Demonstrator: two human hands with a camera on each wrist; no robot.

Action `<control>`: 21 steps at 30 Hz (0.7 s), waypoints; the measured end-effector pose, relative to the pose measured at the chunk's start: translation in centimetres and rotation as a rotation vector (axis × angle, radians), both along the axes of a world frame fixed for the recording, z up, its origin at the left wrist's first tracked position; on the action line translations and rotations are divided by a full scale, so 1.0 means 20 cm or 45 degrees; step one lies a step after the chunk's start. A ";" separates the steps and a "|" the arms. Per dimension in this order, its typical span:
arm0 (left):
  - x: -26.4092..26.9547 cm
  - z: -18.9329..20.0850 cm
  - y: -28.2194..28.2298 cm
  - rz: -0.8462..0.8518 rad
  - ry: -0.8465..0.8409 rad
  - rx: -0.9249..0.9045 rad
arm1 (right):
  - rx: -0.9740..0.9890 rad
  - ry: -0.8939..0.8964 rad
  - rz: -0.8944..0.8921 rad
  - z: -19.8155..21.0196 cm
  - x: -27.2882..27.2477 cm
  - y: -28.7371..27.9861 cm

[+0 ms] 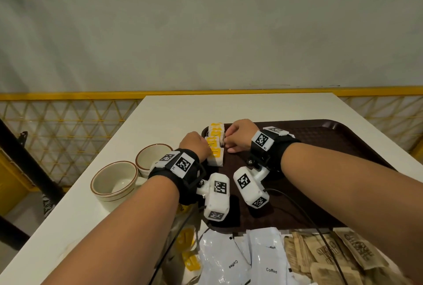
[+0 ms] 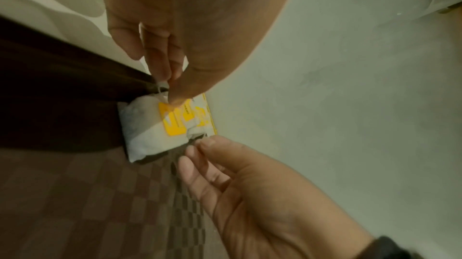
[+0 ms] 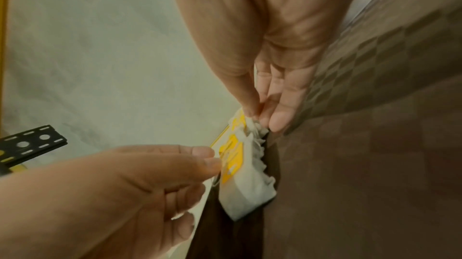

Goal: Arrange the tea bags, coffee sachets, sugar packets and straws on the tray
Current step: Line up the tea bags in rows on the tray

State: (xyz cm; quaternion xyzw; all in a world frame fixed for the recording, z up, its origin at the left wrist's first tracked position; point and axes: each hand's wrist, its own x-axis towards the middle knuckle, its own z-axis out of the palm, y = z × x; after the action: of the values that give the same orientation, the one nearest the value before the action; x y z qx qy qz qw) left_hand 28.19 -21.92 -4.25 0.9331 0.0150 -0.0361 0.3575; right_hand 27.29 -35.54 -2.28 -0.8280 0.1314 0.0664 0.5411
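From the head camera: both my hands are down at the tray's (image 1: 320,138) far left corner, working the row of tea bags (image 1: 215,144). My left hand (image 1: 194,142) sits at the bench-side edge of that row, my right hand (image 1: 238,134) just across it on the tray side, bags between the two grips. The two cups (image 1: 128,177) stand off the tray, behind my left wrist. Back toward my elbows, the coffee sachets (image 1: 251,259) and sugar packets (image 1: 338,255) wait untouched off the tray's near edge. So the tea-bag step is in hand, with the rest to follow.

Left wrist camera: my left grip is nearly closed, thumb and fingertips (image 2: 172,77) pinching what looks like a bag's string or tag right above the yellow label, though it is too thin to be sure. The right hand comes in opposite, fingers curled in toward the row's end.

Right wrist camera: my right thumb and forefinger nip the crinkled edge of the far bag, the other fingers (image 3: 282,117) fairly straight, touching the tray.

Next, I reckon: square this row snug against the tray rim, let go gently so nothing tips, then reach back for the coffee.
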 end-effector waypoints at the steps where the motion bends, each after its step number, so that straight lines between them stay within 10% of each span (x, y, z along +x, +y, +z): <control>1: 0.02 0.01 0.00 0.006 -0.001 -0.012 | -0.004 0.011 -0.006 0.00 0.00 -0.01; 21: 0.19 0.03 0.00 0.054 0.015 -0.105 | 0.003 -0.094 0.009 -0.05 0.11 0.00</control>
State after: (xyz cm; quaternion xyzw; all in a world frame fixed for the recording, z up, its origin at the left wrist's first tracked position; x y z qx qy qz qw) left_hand 32.05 -21.88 -3.59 0.9169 0.0354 -0.0344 0.3962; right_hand 29.49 -35.45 -3.38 -0.8297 0.1082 0.0380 0.5463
